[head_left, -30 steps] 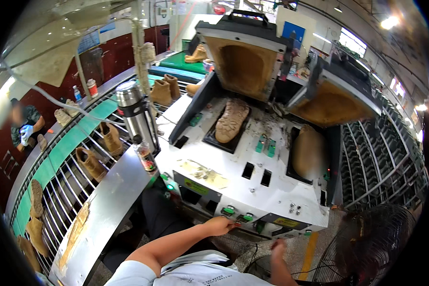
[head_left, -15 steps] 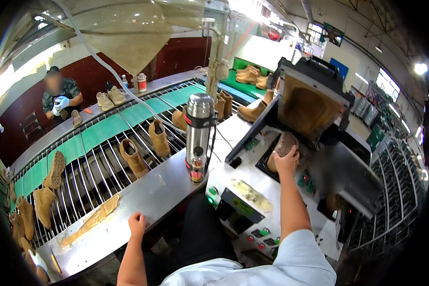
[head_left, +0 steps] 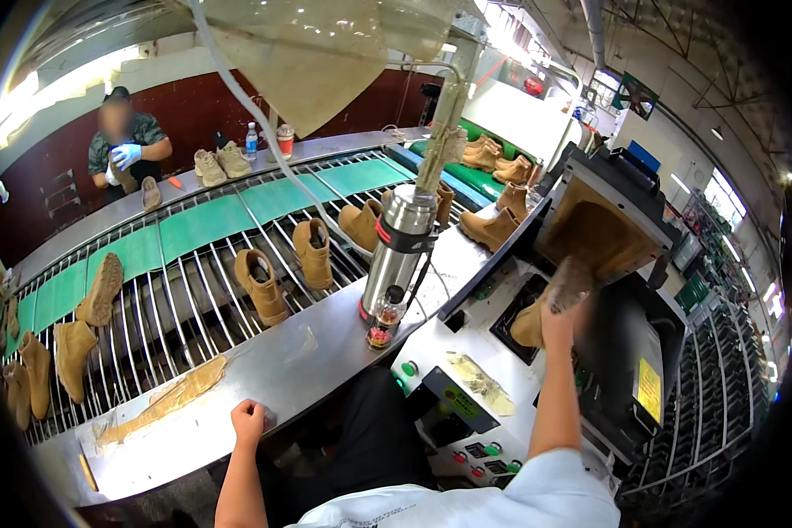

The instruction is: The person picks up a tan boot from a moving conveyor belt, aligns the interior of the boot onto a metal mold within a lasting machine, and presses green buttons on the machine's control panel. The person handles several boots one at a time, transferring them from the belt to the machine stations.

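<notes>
At the far left, tan boots [head_left: 262,283] were carried on the barred conveyor [head_left: 176,290], and a co-worker in blue gloves [head_left: 125,157] was seen behind it. The left hand [head_left: 248,421] was rested on the steel worktop [head_left: 264,374], its fingers [head_left: 253,409] curled into a loose fist, nothing being held. Near the middle, a steel flask [head_left: 400,246] was stood upright. To the right, a tan boot [head_left: 550,304] was gripped by the right hand [head_left: 559,321] over the press machine [head_left: 537,352]; its sole end was seen above the fingers, which were closed around it, though blurred.
</notes>
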`<state>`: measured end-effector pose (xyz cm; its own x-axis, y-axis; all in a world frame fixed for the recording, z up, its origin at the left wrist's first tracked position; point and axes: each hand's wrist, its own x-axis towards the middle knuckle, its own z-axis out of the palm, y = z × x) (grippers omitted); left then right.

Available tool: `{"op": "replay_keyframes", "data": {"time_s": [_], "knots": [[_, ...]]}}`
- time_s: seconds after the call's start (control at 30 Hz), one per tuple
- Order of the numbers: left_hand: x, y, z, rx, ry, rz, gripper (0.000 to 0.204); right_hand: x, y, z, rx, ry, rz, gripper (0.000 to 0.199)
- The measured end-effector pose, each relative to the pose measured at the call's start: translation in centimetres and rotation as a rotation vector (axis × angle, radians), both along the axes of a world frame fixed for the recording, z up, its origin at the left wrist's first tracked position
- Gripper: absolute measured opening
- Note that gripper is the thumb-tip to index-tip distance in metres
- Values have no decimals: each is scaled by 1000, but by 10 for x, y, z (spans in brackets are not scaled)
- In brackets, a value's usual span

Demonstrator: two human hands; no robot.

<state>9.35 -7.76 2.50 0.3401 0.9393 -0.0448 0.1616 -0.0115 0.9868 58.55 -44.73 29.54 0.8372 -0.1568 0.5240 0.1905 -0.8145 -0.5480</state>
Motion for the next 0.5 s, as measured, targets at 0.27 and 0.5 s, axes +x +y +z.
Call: {"op": "replay_keyframes", "data": {"time_s": [0.27, 0.5], "knots": [[42, -28, 0, -311, -8, -241, 21, -111, -9, -92, 374, -3, 223, 82], [96, -81, 125, -462, -794, -788, 66, -222, 110, -70, 813, 281, 985, 84]]}}
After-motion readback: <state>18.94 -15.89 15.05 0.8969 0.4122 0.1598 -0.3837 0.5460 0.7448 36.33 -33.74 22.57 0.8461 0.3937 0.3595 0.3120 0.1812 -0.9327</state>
